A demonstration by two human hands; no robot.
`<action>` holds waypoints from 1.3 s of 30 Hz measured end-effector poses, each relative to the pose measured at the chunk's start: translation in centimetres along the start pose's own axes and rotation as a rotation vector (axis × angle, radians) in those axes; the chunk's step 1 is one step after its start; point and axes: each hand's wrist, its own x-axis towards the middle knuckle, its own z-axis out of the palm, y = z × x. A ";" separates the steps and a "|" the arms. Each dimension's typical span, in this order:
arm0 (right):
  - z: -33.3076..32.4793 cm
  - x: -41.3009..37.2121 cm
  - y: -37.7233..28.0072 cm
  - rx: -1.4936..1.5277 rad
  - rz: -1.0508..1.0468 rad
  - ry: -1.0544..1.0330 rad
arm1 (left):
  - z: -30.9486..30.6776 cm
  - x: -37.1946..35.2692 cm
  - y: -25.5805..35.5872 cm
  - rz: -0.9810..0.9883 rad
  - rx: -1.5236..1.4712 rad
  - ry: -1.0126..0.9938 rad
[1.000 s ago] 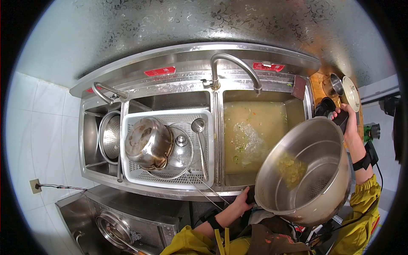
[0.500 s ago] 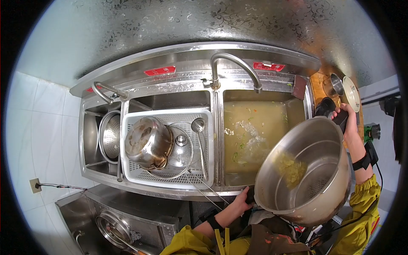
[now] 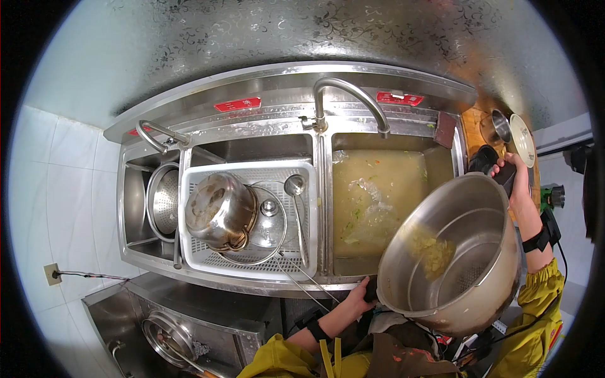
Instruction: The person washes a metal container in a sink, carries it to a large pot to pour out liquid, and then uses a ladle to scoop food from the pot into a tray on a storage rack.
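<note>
A large, deep metal pot (image 3: 482, 242) is tilted toward the right-hand sink basin (image 3: 353, 268), its rim overlapping the basin's corner in this view. Yellowish food scraps (image 3: 435, 253) cling to its inner wall. My right hand (image 3: 517, 173) is closed around the long black handle at the pot's far side. On the near side, my left hand (image 3: 358, 297) grips the short black handle, its fingers partly hidden by the pot. Cloudy yellowish water (image 3: 378, 189) with bits of green fills the basin.
A white basket (image 3: 296, 272) in the middle basin holds an upturned pot (image 3: 222, 211), a glass lid (image 3: 271, 230) and a ladle (image 3: 299, 220). One faucet (image 3: 353, 88) arches over the right basin. At far right sit a metal cup (image 3: 496, 128) and a pale plate (image 3: 522, 143).
Foam and green bits on the water have drifted a little. Both hands and the tilted pot stay nearly where they were.
</note>
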 end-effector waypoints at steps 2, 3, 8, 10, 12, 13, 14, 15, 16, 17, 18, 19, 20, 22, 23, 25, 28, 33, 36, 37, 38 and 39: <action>0.0 0.1 0.0 0.004 -0.002 0.000 | 0.3 -0.5 -0.1 0.005 0.004 -0.006; 0.0 0.1 0.0 0.006 -0.003 0.000 | 0.5 -0.8 -0.1 0.002 0.010 0.014; 0.4 0.2 0.0 -0.009 -0.007 0.022 | 0.7 -1.1 -0.1 -0.001 -0.005 0.045; 0.4 0.3 0.1 -0.008 -0.002 0.028 | 0.3 -0.7 -0.1 -0.013 -0.007 0.035; 0.5 0.3 0.1 -0.003 0.006 0.036 | -0.2 0.0 0.0 -0.016 -0.005 0.022; 0.5 0.4 0.2 -0.010 0.006 0.041 | -0.5 0.3 0.0 -0.014 -0.002 0.014; 0.5 0.5 0.2 -0.017 0.005 0.045 | -0.5 0.4 0.1 -0.012 0.001 0.006; 0.4 0.6 0.2 -0.025 0.004 0.050 | -0.5 0.4 0.1 -0.015 0.004 0.009; 0.5 0.6 0.2 -0.031 0.004 0.056 | -0.5 0.4 0.2 -0.017 0.007 0.011; 0.6 0.6 0.2 -0.037 0.005 0.063 | -0.1 -0.1 0.3 -0.020 0.008 0.014; 0.7 0.6 0.2 -0.043 0.005 0.069 | 0.3 -0.5 0.3 -0.015 0.002 0.045; 0.8 0.6 0.2 -0.038 0.004 0.061 | 0.8 -1.0 0.2 -0.010 -0.004 0.075; 0.8 0.6 0.2 -0.032 0.004 0.054 | 1.5 -1.8 0.2 -0.004 -0.011 0.106; 0.8 0.7 0.2 -0.025 0.006 0.052 | 2.4 -2.9 0.2 -0.004 -0.016 0.119; 0.8 0.7 0.3 -0.025 0.009 0.059 | 2.3 -2.8 0.2 -0.003 -0.019 0.126; 0.9 0.8 0.3 -0.025 0.016 0.069 | 2.1 -2.7 0.2 -0.004 -0.028 0.090; 1.1 0.9 0.3 -0.025 0.023 0.079 | 1.9 -2.5 0.3 -0.019 -0.047 0.043; 1.3 1.0 0.4 -0.023 0.023 0.090 | 1.2 -1.8 0.3 -0.019 -0.020 0.022; 1.4 1.2 0.5 -0.031 0.020 0.093 | 1.4 -2.0 0.4 -0.016 -0.038 0.021; 1.4 1.2 0.5 -0.036 0.019 0.100 | 1.5 -2.1 0.3 -0.016 -0.043 0.029; 1.6 1.2 0.6 -0.042 0.019 0.108 | 1.5 -2.0 0.3 -0.017 -0.049 0.037; 1.7 1.2 0.6 -0.048 0.018 0.115 | 1.3 -1.8 0.4 -0.020 -0.050 0.027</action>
